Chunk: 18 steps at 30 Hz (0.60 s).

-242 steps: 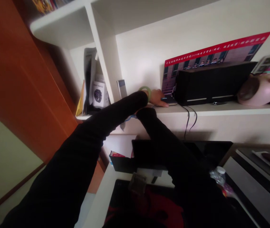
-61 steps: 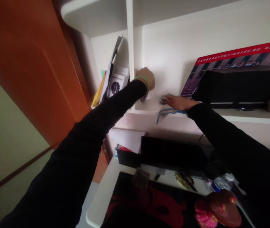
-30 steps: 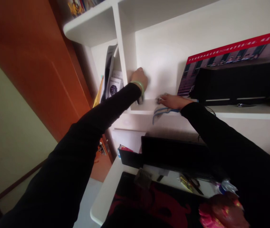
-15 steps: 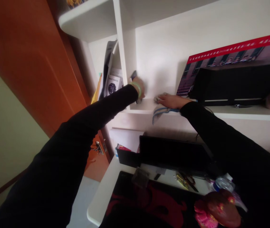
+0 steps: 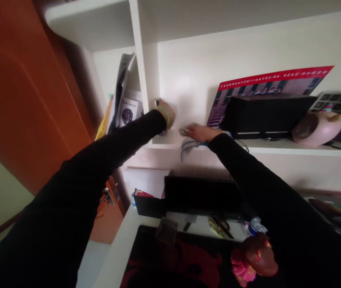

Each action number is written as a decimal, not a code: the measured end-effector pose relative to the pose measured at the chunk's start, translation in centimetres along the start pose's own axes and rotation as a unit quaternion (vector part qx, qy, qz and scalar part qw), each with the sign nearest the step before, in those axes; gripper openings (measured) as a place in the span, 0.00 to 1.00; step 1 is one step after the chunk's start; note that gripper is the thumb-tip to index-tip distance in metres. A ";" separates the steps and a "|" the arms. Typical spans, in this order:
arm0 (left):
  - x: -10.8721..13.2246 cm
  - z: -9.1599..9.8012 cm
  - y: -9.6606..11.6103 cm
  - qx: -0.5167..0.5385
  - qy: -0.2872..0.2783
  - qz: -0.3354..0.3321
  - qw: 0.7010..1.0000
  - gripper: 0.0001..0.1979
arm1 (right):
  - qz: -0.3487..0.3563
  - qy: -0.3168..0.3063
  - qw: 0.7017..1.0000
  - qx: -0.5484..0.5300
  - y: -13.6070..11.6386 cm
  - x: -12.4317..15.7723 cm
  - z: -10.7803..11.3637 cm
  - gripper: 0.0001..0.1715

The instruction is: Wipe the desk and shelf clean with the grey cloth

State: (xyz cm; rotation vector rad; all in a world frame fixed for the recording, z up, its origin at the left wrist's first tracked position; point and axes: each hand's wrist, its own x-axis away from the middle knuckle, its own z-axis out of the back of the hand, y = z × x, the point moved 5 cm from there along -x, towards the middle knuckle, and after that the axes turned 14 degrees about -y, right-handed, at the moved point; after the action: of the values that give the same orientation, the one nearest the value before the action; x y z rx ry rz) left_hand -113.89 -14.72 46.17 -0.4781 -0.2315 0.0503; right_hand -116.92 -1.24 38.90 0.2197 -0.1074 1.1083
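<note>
My left hand (image 5: 167,113), with a pale green band at the wrist, reaches into the left corner of the white shelf (image 5: 173,140). Its fingers are mostly hidden behind the wrist; a small dark and silver item (image 5: 156,103) shows beside it. Farther right, my right hand (image 5: 199,132) is low over the shelf board, its fingers closed round a greyish cloth (image 5: 184,131). A blue strip (image 5: 185,147) hangs over the shelf edge beneath that hand.
Right of my hands stand a red-topped group photo (image 5: 218,100), a black box (image 5: 263,116) and a pink rounded object (image 5: 320,127). A smart watch box (image 5: 129,112) is in the left compartment. Below are a monitor (image 5: 200,196) and a red-brown figurine (image 5: 260,256).
The view has shifted, bringing the pink object and more of the right side into sight. Both hands stay at the shelf, the right one slightly nearer the left.
</note>
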 end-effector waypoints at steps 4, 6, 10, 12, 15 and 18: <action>0.6 1.9 2.3 -0.030 0.041 -0.038 0.998 0.24 | -0.030 -0.015 0.999 -0.020 -1.3 0.7 0.6 0.28; 0.8 2.8 3.7 -0.041 0.055 -0.055 0.996 0.23 | -0.045 -0.017 0.998 -0.042 -1.7 1.1 1.0 0.29; 0.5 3.4 5.0 0.008 0.069 -0.081 0.994 0.24 | -0.092 -0.009 0.990 -0.105 -1.6 1.5 1.4 0.32; 0.0 3.2 4.9 0.049 0.079 -0.087 0.992 0.23 | -0.110 -0.005 0.986 -0.127 -1.4 1.5 1.4 0.33; -0.7 2.9 4.9 0.121 0.097 -0.097 0.983 0.24 | -0.117 -0.012 0.984 -0.136 -1.2 1.3 1.5 0.31; -1.4 2.8 5.4 0.164 0.112 -0.106 0.974 0.25 | -0.134 -0.027 0.981 -0.138 -1.0 1.1 1.3 0.30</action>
State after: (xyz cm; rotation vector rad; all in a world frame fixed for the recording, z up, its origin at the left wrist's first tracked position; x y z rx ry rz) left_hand -115.82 -8.84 45.77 -0.1245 -0.0488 -0.1718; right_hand -115.54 -1.02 40.26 0.0135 -0.2712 0.8087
